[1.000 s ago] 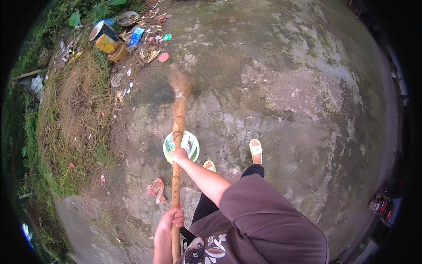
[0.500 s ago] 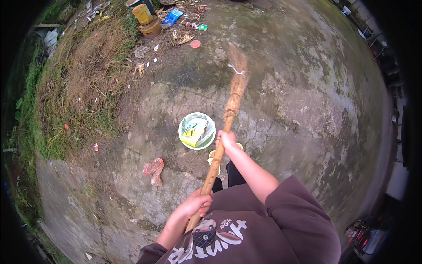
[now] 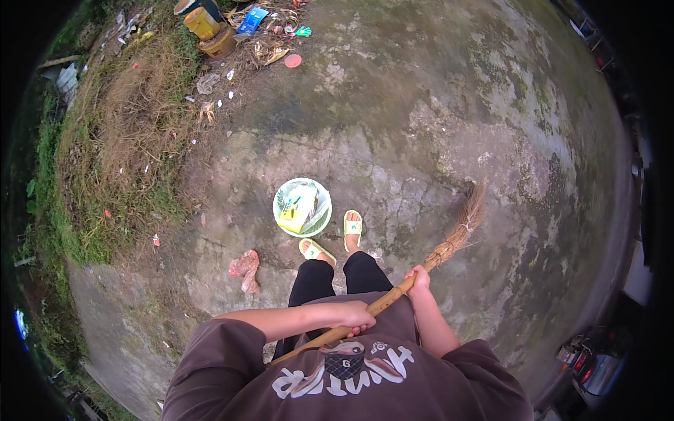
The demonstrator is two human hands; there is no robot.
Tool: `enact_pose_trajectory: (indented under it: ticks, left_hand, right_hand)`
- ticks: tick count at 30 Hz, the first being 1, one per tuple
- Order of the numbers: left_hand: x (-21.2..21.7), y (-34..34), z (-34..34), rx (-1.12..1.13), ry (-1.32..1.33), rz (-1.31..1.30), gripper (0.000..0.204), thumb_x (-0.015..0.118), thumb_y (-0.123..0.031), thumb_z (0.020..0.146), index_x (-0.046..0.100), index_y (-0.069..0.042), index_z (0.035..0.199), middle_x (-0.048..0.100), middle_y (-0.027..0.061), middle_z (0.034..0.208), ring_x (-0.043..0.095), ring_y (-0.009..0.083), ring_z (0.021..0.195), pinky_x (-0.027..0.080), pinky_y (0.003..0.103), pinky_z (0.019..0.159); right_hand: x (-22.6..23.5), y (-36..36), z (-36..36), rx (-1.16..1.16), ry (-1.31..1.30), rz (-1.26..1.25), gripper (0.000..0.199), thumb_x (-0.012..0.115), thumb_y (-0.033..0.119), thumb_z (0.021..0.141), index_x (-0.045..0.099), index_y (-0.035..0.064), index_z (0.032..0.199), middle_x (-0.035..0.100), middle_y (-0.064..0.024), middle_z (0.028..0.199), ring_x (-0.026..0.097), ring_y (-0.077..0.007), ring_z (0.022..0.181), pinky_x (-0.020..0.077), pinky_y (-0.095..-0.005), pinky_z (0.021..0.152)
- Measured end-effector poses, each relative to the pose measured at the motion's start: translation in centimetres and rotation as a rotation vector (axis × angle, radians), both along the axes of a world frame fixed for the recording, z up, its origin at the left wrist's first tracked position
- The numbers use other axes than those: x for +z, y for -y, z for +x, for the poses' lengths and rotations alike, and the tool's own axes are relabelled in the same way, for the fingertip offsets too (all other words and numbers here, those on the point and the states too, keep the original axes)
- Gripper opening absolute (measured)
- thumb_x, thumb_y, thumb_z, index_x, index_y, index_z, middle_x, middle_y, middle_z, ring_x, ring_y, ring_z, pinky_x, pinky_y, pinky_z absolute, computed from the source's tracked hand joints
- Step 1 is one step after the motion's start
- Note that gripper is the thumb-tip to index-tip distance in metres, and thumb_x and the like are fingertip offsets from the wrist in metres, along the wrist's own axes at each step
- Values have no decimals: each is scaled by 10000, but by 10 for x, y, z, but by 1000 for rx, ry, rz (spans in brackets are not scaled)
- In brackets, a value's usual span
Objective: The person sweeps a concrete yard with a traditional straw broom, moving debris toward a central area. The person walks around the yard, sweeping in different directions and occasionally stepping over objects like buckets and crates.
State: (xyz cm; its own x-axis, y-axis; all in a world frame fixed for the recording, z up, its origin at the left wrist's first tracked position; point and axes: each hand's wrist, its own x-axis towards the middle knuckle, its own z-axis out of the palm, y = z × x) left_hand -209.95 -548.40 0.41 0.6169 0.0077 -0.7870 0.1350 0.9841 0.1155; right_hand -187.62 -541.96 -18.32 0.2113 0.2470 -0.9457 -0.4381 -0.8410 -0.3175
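Observation:
Both my hands are wrapped round the wooden handle of a long broom (image 3: 390, 297), held slantwise across my body. My left hand (image 3: 357, 317) grips the lower part close to my shirt. Farther up, my right hand (image 3: 419, 279) holds the handle just below the bound straw. The straw head (image 3: 465, 226) points away to the right, its tip over or on the concrete; contact cannot be made out. Ahead of my feet stands a pale green basket (image 3: 302, 182) with a yellow and white packet (image 3: 298, 210) and clear plastic inside.
A crumpled reddish plastic bag (image 3: 246, 269) lies on the concrete left of my feet, which wear yellow slippers (image 3: 353, 223). Dry weeds and litter (image 3: 130, 133) cover the left side. Yellow buckets (image 3: 202, 24) and a pink disc (image 3: 293, 61) are at the far left.
The broom head has swung from straight ahead round to the right and nearer. Both hands have moved right with the handle. My feet now show beside the basket.

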Motion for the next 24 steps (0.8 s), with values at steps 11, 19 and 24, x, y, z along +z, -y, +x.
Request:
enact_pose_trajectory:
  ticks: [11, 19, 24]
  left_hand:
    - [24, -40, -19, -102, -85, 88, 132, 511, -115, 758, 438, -24, 696, 445, 7, 557, 414, 86, 416, 348, 257, 354]
    - [25, -63, -41, -20, -51, -26, 96, 510, -97, 753, 467, -56, 677, 448, -30, 558, 380, 38, 410, 310, 197, 376]
    - [16, -76, -53, -42, -99, 10, 96, 518, -85, 751, 464, -71, 674, 447, -45, 560, 382, 20, 412, 312, 180, 373]
  right_hand:
    - [11, -29, -25, -111, -206, 27, 101, 453, 94, 741, 385, 91, 666, 384, -43, 542, 404, -181, 481, 401, -311, 485]
    - [24, -62, -44, -106, -259, 53, 86, 465, 59, 724, 396, 72, 673, 409, -55, 569, 419, -189, 518, 423, -325, 523]
    - [6, -79, -54, -75, -329, 92, 98, 456, 67, 746, 399, 49, 669, 424, -80, 578, 444, -224, 551, 450, -359, 585]
